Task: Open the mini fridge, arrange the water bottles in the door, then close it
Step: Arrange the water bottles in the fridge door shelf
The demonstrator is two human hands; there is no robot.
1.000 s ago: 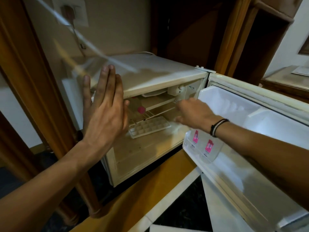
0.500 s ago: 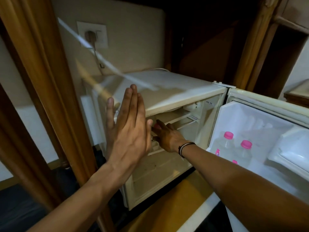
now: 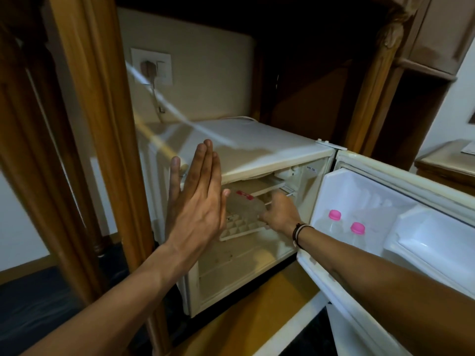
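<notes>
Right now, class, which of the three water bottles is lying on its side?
The bottle in the right hand, inside the fridge: this held bottle lies sideways above the ice tray. The two pink-capped door bottles stand upright.

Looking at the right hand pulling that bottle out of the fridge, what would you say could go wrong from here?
1. The right hand holds the clear plastic bottle with the red label lying just above the white ice cube tray; drawing it out may drag the tray off its shelf.
2. The two pink-capped water bottles already stand in the open white fridge door; a hurried placement might knock them over.
</notes>
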